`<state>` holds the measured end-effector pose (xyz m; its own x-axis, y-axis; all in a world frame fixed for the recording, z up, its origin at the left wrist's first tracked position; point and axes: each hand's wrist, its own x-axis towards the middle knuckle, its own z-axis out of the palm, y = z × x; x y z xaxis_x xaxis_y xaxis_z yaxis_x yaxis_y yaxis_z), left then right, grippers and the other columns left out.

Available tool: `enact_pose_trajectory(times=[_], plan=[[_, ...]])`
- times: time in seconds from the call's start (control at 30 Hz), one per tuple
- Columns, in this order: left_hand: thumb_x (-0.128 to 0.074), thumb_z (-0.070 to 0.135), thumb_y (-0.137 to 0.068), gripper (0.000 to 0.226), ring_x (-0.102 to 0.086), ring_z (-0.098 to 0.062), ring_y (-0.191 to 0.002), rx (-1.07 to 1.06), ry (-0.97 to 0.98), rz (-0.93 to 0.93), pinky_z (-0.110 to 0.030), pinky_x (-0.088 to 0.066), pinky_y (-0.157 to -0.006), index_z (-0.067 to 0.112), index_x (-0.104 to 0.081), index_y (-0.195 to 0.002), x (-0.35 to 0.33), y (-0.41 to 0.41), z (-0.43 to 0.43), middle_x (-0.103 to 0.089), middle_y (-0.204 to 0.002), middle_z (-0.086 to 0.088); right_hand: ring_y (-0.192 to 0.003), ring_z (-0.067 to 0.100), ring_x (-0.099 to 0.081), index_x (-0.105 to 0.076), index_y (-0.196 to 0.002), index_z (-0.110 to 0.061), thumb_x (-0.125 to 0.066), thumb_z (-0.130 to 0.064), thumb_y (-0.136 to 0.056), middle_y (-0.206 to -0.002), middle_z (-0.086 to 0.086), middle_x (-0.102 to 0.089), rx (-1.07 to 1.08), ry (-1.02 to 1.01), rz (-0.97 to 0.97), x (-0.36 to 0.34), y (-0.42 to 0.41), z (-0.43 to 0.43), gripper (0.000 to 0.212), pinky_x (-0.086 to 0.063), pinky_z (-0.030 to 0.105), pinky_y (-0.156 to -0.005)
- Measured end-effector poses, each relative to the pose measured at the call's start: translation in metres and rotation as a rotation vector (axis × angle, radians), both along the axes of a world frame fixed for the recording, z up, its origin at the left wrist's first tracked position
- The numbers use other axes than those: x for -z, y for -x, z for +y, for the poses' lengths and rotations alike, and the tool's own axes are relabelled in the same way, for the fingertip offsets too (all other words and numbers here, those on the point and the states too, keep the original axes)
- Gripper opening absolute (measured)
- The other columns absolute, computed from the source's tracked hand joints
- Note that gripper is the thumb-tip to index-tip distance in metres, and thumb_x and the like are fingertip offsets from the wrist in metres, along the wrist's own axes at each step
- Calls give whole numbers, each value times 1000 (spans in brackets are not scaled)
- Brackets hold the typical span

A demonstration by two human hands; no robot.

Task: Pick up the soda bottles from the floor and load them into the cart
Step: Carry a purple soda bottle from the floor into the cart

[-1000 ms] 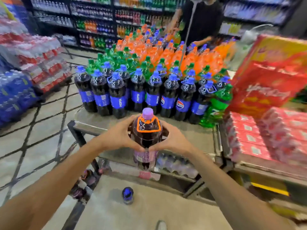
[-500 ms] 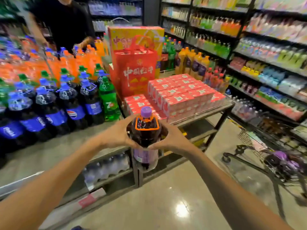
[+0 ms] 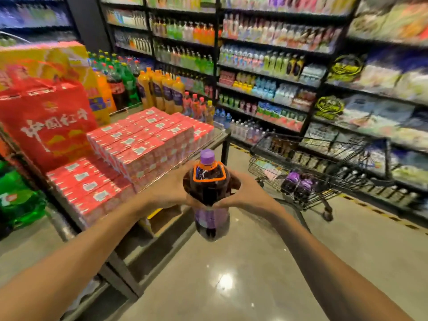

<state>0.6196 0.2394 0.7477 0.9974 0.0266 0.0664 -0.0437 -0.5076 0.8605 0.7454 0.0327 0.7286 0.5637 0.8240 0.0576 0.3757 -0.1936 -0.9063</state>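
The person has swung further right since a moment ago: the dark cola bottles and the other shopper have slid out of sight on the left, and the wire cart (image 3: 333,154) has come in from the right margin to stand in plain view. The grip has not changed. The soda bottle (image 3: 209,193), dark with a purple cap, an orange collar at the neck and a purple label, stays upright in the air in front of the person, above the shiny floor (image 3: 231,286) and just off the near right corner of the bench (image 3: 225,147). The left hand (image 3: 172,189) curls round its left shoulder and the right hand (image 3: 249,193) round its right shoulder, the thumbs nearly meeting across the front.

The cart stands well apart from the bottle, to its right, against the drink shelves (image 3: 266,66). Purple-capped bottles (image 3: 297,184) lie in its basket; how many I cannot tell.

On the bench, red cartons (image 3: 139,144) are stacked along the right edge, a large red gift box (image 3: 46,121) stands behind them to the left, and tall orange juice bottles (image 3: 162,91) line the far edge. Green shrink-wrapped bottles (image 3: 18,200) show at the left. The far shelves are blurred.
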Motion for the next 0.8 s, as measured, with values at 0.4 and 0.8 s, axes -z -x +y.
enact_pose_trajectory(times=[0.4, 0.8], plan=[[-99, 21, -63, 101, -56, -6, -131, 375, -28, 43, -43, -44, -113, 31, -44, -146, 11, -219, -36, -61, -136, 14, -119, 7, -68, -62, -140, -26, -97, -7, -66, -125, -11, -74, 371, 5, 6, 0, -127, -74, 84, -52, 29, -105], [-99, 14, -61, 105, -56, -13, -132, 593, 1, -3, -46, -46, -112, 23, -41, -148, -2, -413, -55, -59, -141, 6, -120, 15, -69, -62, -140, -25, -99, -20, -62, -124, -6, -75, 617, -19, -36, -18, -262, -98, 86, -53, 45, -108]])
